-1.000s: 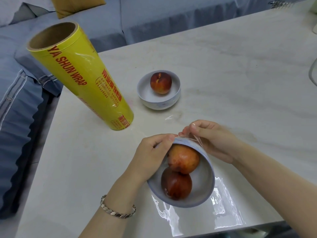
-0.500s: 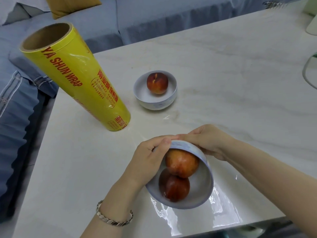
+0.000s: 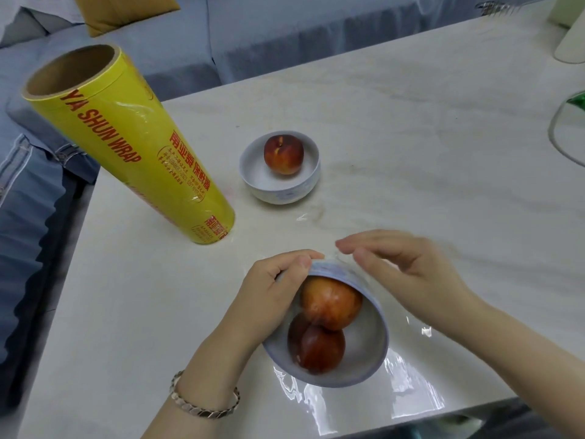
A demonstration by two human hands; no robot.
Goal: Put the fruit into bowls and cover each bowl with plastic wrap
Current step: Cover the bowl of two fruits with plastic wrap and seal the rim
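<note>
1. At the near edge of the desk: plastic wrap sheet, flat, glossy and wrinkled, spread under and around the near bowl.
2. On that sheet: near bowl, pale blue-white, tipped up with its mouth toward the camera. Two red-orange fruits inside: lower peach at the bottom, upper peach touching it, up against the far wall.
3. Gripping the near bowl at its left and far rim: left hand, thumb curled over the rim edge, fingers hidden behind the outer wall. Metal-link bracelet on that wrist.
4. Just above the far-right rim: right hand, motion-blurred, fingers loosely extended, thumb apart from them, nothing plainly pinched. Faint film visible between thumb and rim; contact with it impossible to tell.
5. Mid-desk, well apart from the near bowl: far bowl, upright, same pale glaze, single peach in its middle.
6. Left of the far bowl, near the desk's left edge: wrap roll, yellow with red lettering, standing on end, open cardboard core at the top.
7. Behind the desk: blue-grey sofa with a mustard cushion.
8. At the far right, both cropped: curved glass rim with something green, and a white object.
</note>
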